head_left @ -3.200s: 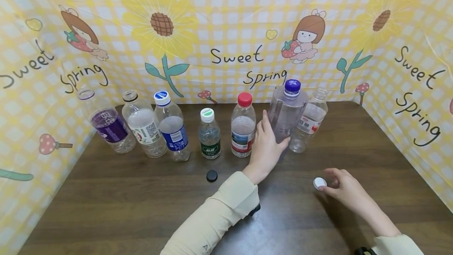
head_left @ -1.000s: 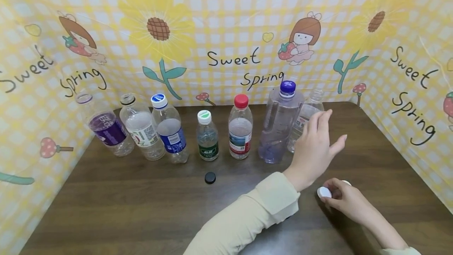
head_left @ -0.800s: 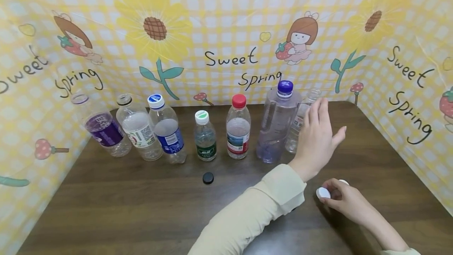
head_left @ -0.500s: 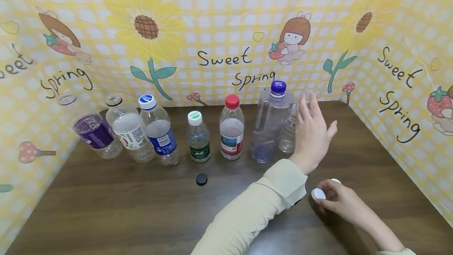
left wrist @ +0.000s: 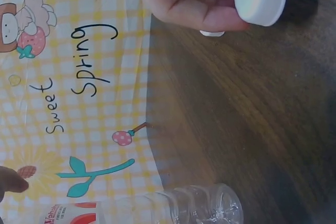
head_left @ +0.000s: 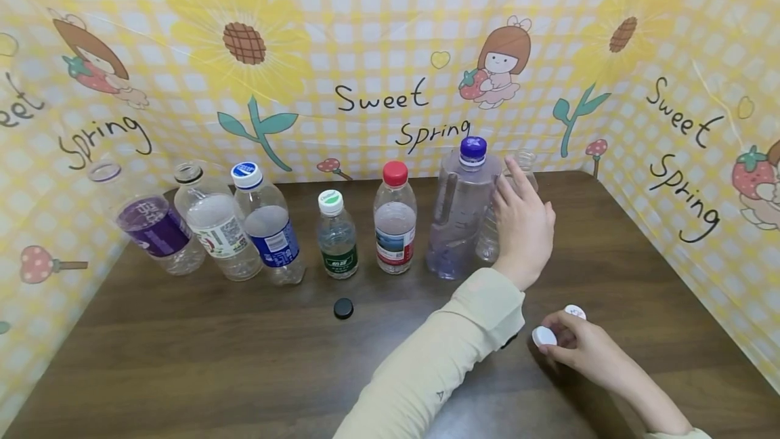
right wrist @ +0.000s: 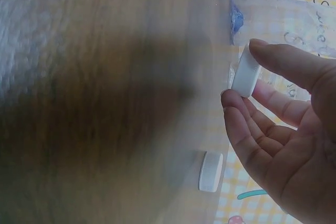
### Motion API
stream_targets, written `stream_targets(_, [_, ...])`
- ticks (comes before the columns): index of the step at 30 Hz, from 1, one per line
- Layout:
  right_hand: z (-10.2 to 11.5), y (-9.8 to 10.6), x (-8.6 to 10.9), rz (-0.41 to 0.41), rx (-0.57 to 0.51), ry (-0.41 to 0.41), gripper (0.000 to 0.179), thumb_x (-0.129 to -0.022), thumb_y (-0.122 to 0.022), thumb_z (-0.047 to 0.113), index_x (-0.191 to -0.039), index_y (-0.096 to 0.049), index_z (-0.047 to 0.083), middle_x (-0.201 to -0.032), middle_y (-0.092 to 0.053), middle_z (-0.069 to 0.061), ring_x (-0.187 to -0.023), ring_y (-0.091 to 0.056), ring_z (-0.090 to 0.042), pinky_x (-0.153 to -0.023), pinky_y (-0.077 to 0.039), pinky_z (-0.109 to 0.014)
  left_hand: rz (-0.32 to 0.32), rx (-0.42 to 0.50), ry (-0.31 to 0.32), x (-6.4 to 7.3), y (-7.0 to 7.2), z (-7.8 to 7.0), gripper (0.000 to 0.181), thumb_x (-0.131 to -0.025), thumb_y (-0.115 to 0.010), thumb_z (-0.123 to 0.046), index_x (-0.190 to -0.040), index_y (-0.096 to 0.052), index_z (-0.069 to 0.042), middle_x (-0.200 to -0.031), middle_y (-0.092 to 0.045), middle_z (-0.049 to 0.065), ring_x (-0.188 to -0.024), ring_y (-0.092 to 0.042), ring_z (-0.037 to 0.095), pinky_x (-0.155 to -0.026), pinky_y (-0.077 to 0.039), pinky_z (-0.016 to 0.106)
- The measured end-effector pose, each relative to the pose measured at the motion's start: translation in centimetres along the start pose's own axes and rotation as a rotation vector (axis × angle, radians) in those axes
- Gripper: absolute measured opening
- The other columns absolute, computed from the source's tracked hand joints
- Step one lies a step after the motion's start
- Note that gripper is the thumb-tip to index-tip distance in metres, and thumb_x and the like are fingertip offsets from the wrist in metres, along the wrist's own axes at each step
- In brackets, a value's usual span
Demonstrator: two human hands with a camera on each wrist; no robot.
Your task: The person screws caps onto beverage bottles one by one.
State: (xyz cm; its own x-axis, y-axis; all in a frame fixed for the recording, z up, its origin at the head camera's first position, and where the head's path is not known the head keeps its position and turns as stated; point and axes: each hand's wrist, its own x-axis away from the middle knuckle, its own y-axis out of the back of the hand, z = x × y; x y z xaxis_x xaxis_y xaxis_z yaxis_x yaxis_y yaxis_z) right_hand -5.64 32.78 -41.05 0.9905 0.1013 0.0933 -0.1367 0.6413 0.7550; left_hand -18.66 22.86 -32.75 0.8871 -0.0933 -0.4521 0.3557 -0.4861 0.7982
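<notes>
Pinching a white cap (head_left: 544, 337) between thumb and fingers of my right grip (head_left: 590, 351), I see my left grip (head_left: 524, 232) spread close to an uncapped clear bottle (left wrist: 184, 205), contents unclear.

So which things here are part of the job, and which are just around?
Seemingly in use:
white cap, pinched by the right hand
rightmost bottle, partly behind the left hand

Apparently idle:
purple-labelled bottle
white-labelled bottle
blue-labelled bottle
green-labelled bottle
red-capped bottle
purple-capped bottle
black cap
second white cap
</notes>
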Motion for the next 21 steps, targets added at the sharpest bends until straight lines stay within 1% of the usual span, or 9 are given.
stream_targets(2, [0.04,-0.01,0.01,-0.001,0.004,-0.003,0.031,-0.082,-0.073,0.019,-0.105,-0.06,0.002,-0.084,-0.064,-0.002,-0.07,-0.055,0.005,-0.061,-0.048,-0.019,0.016,-0.03,0.002,0.02,-0.09,-0.09,0.087,-0.091,-0.061,-0.038,-0.15,-0.012,0.003,-0.14,-0.042,0.016,-0.13,-0.046,0.027,-0.109,-0.041,0.03])
stream_targets(5, [0.09,-0.12,-0.02,0.0,0.001,0.007,0.03,-0.083,-0.073,0.019,-0.105,-0.06,0.003,-0.083,-0.064,-0.001,-0.07,-0.055,0.005,-0.061,-0.048,-0.019,0.012,-0.076,-0.004,0.08,-0.2,-0.15,0.091,-0.086,-0.068,-0.032,-0.15,-0.013,0.002,-0.14,-0.042,0.015,-0.129,-0.045,0.025,-0.11,-0.039,0.029])
stream_targets(7, [0.12,-0.23,-0.06,0.0,-0.003,0.017,0.029,-0.083,-0.072,0.019,-0.104,-0.06,0.003,-0.082,-0.064,-0.001,-0.07,-0.055,0.006,-0.061,-0.048,-0.019,0.003,-0.092,-0.009,0.14,-0.32,-0.11,0.096,-0.081,-0.072,-0.03,-0.15,-0.014,0.001,-0.14,-0.041,0.014,-0.128,-0.045,0.025,-0.109,-0.04,0.029])
stream_targets(9, [0.17,-0.32,-0.11,-0.002,-0.004,0.025,0.028,-0.083,-0.072,0.019,-0.104,-0.06,0.003,-0.082,-0.064,0.0,-0.07,-0.055,0.006,-0.061,-0.048,-0.019,-0.02,-0.101,-0.015,0.24,-0.46,-0.03,0.1,-0.077,-0.076,-0.03,-0.15,-0.015,0.001,-0.139,-0.04,0.013,-0.126,-0.046,0.024,-0.108,-0.041,0.029])
stream_targets(12, [0.27,-0.36,-0.18,-0.008,-0.002,0.026,0.027,-0.083,-0.072,0.018,-0.103,-0.06,0.004,-0.081,-0.064,0.0,-0.07,-0.055,0.006,-0.061,-0.048,-0.019,-0.044,-0.115,-0.027,0.35,-0.65,0.1,0.101,-0.075,-0.077,-0.032,-0.149,-0.018,0.002,-0.141,-0.039,0.013,-0.125,-0.048,0.024,-0.107,-0.042,0.029])
stream_targets(14, [0.32,-0.33,-0.21,-0.014,0.0,0.024,0.027,-0.083,-0.072,0.017,-0.102,-0.06,0.003,-0.081,-0.064,0.0,-0.069,-0.055,0.006,-0.061,-0.048,-0.019,-0.058,-0.102,-0.028,0.42,-0.76,0.14,0.096,-0.076,-0.077,-0.028,-0.148,-0.021,0.002,-0.14,-0.039,0.012,-0.124,-0.047,0.023,-0.105,-0.044,0.029])
stream_targets(16, [0.32,-0.27,-0.18,-0.017,0.004,0.02,0.027,-0.082,-0.073,0.017,-0.103,-0.06,0.003,-0.081,-0.064,0.0,-0.07,-0.055,0.006,-0.061,-0.049,-0.019,-0.055,-0.072,-0.032,0.51,-0.78,0.15,0.091,-0.077,-0.076,-0.025,-0.147,-0.024,0.0,-0.141,-0.038,0.012,-0.125,-0.046,0.023,-0.102,-0.046,0.029])
stream_targets(19, [0.38,-0.04,-0.08,-0.02,0.012,0.01,0.029,-0.083,-0.073,0.019,-0.105,-0.06,0.003,-0.083,-0.064,-0.001,-0.071,-0.055,0.005,-0.062,-0.049,-0.019,-0.052,-0.009,-0.033,0.69,-0.81,0.13,0.079,-0.079,-0.074,-0.019,-0.144,-0.03,-0.005,-0.141,-0.038,0.014,-0.125,-0.047,0.024,-0.096,-0.05,0.029])
stream_targets(21, [0.48,0.27,-0.02,-0.026,0.023,0.004,0.03,-0.084,-0.072,0.021,-0.106,-0.061,0.004,-0.085,-0.064,-0.001,-0.072,-0.056,0.004,-0.063,-0.05,-0.019,-0.064,0.018,-0.047,0.82,-0.84,0.16,0.071,-0.082,-0.072,-0.019,-0.141,-0.034,-0.009,-0.139,-0.04,0.016,-0.125,-0.048,0.026,-0.095,-0.051,0.03])
